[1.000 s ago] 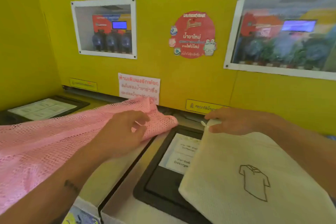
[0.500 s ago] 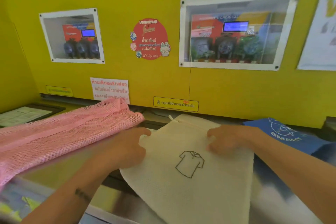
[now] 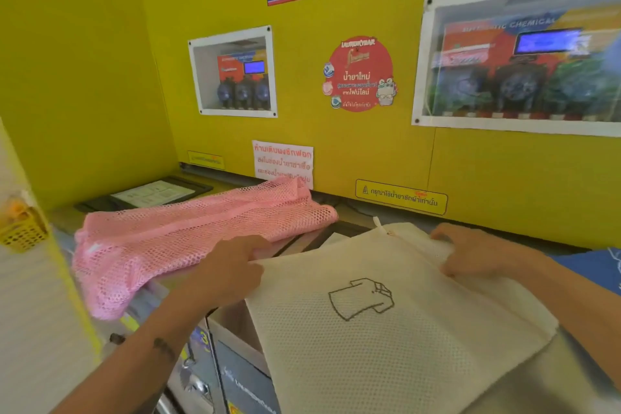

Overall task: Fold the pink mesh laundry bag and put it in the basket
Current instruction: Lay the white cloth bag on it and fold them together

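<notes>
Hands on the cream mesh bag, pink mesh laundry bag lying apart to the left.

I could not see a basket for the task; a yellow perforated holder at the left edge was cut off and blurred. The pink bag lay bunched on the washer top below the yellow wall, its near end hanging over the front edge. My left hand pinched the cream bag's left corner, fingers curled. My right hand gripped its top edge, fingertips hidden in the fabric.
</notes>
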Motion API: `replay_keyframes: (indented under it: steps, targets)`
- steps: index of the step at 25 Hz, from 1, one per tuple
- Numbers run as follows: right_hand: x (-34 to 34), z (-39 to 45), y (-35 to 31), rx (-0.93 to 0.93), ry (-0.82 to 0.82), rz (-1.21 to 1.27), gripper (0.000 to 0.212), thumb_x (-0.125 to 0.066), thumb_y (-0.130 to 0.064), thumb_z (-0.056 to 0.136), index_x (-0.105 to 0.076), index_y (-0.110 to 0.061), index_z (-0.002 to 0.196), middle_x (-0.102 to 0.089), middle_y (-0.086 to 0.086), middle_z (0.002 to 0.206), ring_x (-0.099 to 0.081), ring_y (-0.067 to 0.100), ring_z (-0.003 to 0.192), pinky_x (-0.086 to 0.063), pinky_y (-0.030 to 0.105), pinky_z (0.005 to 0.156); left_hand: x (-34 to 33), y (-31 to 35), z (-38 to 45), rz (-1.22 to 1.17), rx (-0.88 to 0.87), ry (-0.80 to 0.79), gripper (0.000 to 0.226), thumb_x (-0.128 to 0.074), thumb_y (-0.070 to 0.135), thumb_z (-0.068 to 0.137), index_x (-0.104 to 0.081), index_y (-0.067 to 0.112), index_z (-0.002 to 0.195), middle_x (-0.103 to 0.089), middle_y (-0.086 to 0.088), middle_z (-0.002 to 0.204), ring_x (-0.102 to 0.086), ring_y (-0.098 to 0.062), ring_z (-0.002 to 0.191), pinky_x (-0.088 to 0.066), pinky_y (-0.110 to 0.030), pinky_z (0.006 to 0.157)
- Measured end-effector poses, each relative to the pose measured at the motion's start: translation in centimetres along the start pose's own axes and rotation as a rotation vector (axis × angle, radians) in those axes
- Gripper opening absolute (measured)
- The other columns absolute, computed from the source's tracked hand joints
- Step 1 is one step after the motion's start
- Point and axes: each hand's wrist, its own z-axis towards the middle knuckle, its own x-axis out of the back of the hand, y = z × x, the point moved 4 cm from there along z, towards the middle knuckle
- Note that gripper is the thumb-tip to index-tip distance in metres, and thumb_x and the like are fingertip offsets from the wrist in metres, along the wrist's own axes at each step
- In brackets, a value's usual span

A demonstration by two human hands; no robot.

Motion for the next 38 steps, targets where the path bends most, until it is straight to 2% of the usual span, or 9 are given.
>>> replay_keyframes:
  steps: [4, 8, 16, 20, 23, 26, 30, 34, 38]
  targets:
    - [1.9, 0.8, -3.1, 0.148, 0.014, 0.042, 0.065, -0.07, -0.016, 0.079, -0.042, -0.046, 0.129, -0.049, -0.011, 0.134, -0.052, 0.017, 0.113, -0.046, 0.034, 0.094, 3.6, -1.2, -0.7, -0.154, -0.047, 0.234, 0.033, -0.055, 0.006, 0.091, -0.071, 0.035, 0.091, -0.066, 0.007, 0.095, -0.058, -0.002, 0.08, -0.042, -0.017, 0.06]
    - [4.0, 1.4, -9.5, 0.308, 0.031, 0.088, 0.057, -0.071, -0.027, 0.086, -0.045, -0.058, 0.127, -0.036, -0.024, 0.132, -0.04, 0.009, 0.119, -0.035, 0.032, 0.094, 10.6, -5.0, -0.2, -0.265, 0.051, 0.36, 0.026, -0.06, 0.013, 0.091, -0.076, 0.026, 0.075, -0.07, 0.004, 0.094, -0.062, -0.014, 0.077, -0.049, -0.027, 0.067]
    - [1.9, 10.6, -26.1, 0.429, 0.187, 0.245, 0.052, -0.066, -0.017, 0.089, -0.051, -0.037, 0.134, -0.038, -0.003, 0.152, -0.041, 0.021, 0.13, -0.035, 0.03, 0.092, 21.1, -16.9, 8.0, -0.031, 0.19, 0.458, 0.027, -0.056, 0.009, 0.092, -0.074, 0.022, 0.078, -0.069, -0.011, 0.092, -0.055, -0.016, 0.063, -0.039, -0.025, 0.05]
    - [-2.3, 17.0, -30.9, 0.311, 0.214, 0.008, 0.059, -0.054, -0.023, 0.093, -0.034, -0.037, 0.147, -0.029, 0.005, 0.157, -0.033, 0.03, 0.139, -0.037, 0.041, 0.109, 18.1, -21.8, 13.1, 0.294, 0.255, 0.307, 0.027, -0.05, 0.016, 0.095, -0.067, 0.018, 0.116, -0.055, -0.013, 0.13, -0.055, -0.029, 0.11, -0.049, -0.039, 0.091]
    - [-5.7, 20.1, -31.2, 0.145, 0.124, -0.158, 0.065, -0.048, -0.046, 0.092, -0.02, -0.041, 0.151, -0.016, 0.005, 0.162, -0.025, 0.034, 0.144, -0.033, 0.049, 0.112, 12.3, -21.9, 14.3, 0.276, 0.237, 0.145, 0.052, -0.047, 0.055, 0.089, -0.05, 0.03, 0.135, -0.039, -0.008, 0.144, -0.04, -0.033, 0.129, -0.037, -0.053, 0.107]
    - [-6.9, 20.8, -30.4, 0.115, 0.078, -0.162, 0.059, -0.035, -0.05, 0.094, -0.021, -0.039, 0.15, -0.017, 0.005, 0.162, -0.031, 0.034, 0.14, -0.037, 0.049, 0.109, 6.0, -21.6, 13.2, 0.315, 0.247, -0.163, 0.085, -0.018, 0.087, 0.071, -0.019, 0.047, 0.145, -0.014, 0.0, 0.159, -0.013, -0.035, 0.145, -0.008, -0.069, 0.111]
    - [-7.0, 19.2, -30.0, 0.077, -0.024, -0.294, 0.059, -0.035, -0.04, 0.094, -0.022, -0.04, 0.151, -0.027, 0.006, 0.157, -0.04, 0.03, 0.132, -0.04, 0.043, 0.105, 5.9, -24.2, 13.8, 0.461, 0.113, -0.18, 0.084, -0.007, 0.086, 0.074, 0.0, 0.048, 0.148, 0.001, 0.002, 0.164, 0.005, -0.03, 0.149, 0.004, -0.067, 0.112]
    - [-5.5, 14.6, -31.5, 0.045, -0.216, -0.291, 0.052, -0.041, -0.033, 0.095, -0.037, -0.033, 0.147, -0.041, 0.002, 0.149, -0.051, 0.02, 0.121, -0.047, 0.033, 0.095, 8.7, -26.1, 16.3, 0.428, -0.129, -0.236, 0.086, -0.008, 0.088, 0.073, -0.013, 0.049, 0.149, -0.01, 0.004, 0.164, -0.008, -0.021, 0.149, -0.003, -0.057, 0.117]
    - [-5.0, 9.7, -34.0, 0.169, -0.264, -0.451, 0.037, -0.048, -0.025, 0.095, -0.063, -0.015, 0.127, -0.066, 0.011, 0.124, -0.064, 0.03, 0.107, -0.052, 0.038, 0.087, 10.9, -25.7, 18.6, 0.736, -0.06, -0.141, 0.065, -0.032, 0.068, 0.09, -0.022, 0.042, 0.149, -0.016, -0.001, 0.162, -0.016, -0.028, 0.147, -0.01, -0.056, 0.117]
